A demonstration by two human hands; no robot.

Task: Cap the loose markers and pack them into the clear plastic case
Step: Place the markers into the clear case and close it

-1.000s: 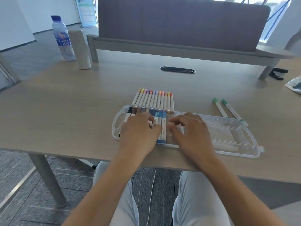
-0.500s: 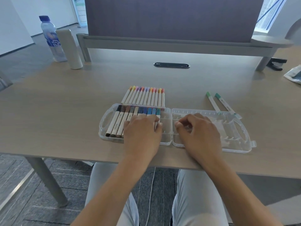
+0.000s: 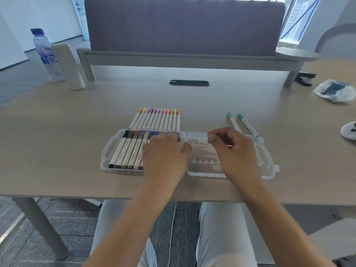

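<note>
The clear plastic case (image 3: 105, 157) lies open near the table's front edge. Its left half holds a row of capped markers (image 3: 127, 151) with dark and brown caps showing. My left hand (image 3: 165, 151) rests flat on the markers further right in that row and hides them. The empty lid half (image 3: 202, 168) lies to the right, and my right hand (image 3: 235, 151) hovers over it with loosely curled fingers, holding nothing that I can see. Several capped markers (image 3: 158, 118) lie in a row just behind the case. Two green-capped markers (image 3: 234, 122) lie beyond my right hand.
A water bottle (image 3: 45, 54) and a white cylinder (image 3: 68, 66) stand at the back left. A grey divider panel (image 3: 183, 26) closes the table's far side, with a black cable slot (image 3: 189, 82) before it. A plastic bag (image 3: 335, 90) and a white round object (image 3: 349, 131) lie at right.
My right hand has left the markers in the case's left half and moved right over the empty lid. My left hand stays on the markers.
</note>
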